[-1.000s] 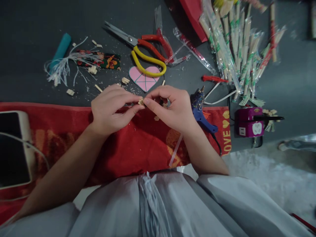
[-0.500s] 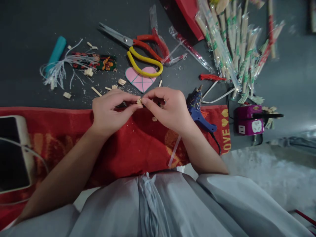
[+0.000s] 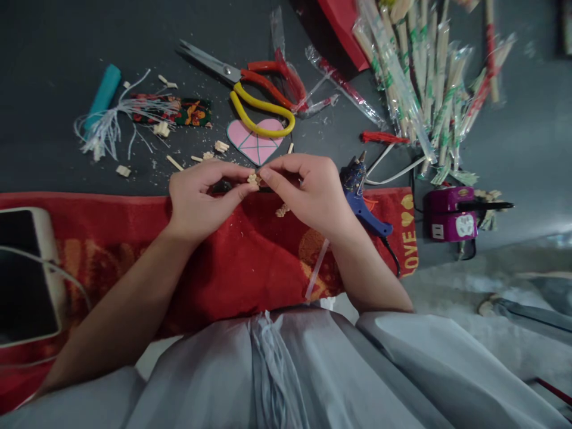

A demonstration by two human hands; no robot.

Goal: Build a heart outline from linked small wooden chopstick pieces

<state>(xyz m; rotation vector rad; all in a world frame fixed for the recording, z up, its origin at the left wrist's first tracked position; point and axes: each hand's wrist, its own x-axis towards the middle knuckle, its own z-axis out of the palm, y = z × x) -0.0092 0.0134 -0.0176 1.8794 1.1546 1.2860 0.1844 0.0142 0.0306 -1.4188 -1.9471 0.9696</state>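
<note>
My left hand [image 3: 201,199] and my right hand [image 3: 308,190] meet fingertip to fingertip above a red towel [image 3: 232,262]. Both pinch one small pale wooden piece [image 3: 253,177] between thumb and forefinger. Another small wooden bit [image 3: 281,210] lies on the towel just below my right hand. A pink paper heart [image 3: 254,140] lies on the dark table right behind my fingers. A blue glue gun [image 3: 360,193] rests beside my right wrist, nozzle pointing away from me.
Scissors with yellow and red handles [image 3: 257,95], a teal tube [image 3: 102,95], white threads [image 3: 114,119], patterned cloth [image 3: 187,112] and wood scraps lie at the back. Wrapped chopsticks [image 3: 415,77] pile up back right. A purple plug block [image 3: 449,217] sits right, a phone [image 3: 24,277] left.
Both hands have shifted slightly away from me, still pinching the small wooden piece. The view has drifted a little; nothing else has moved.
</note>
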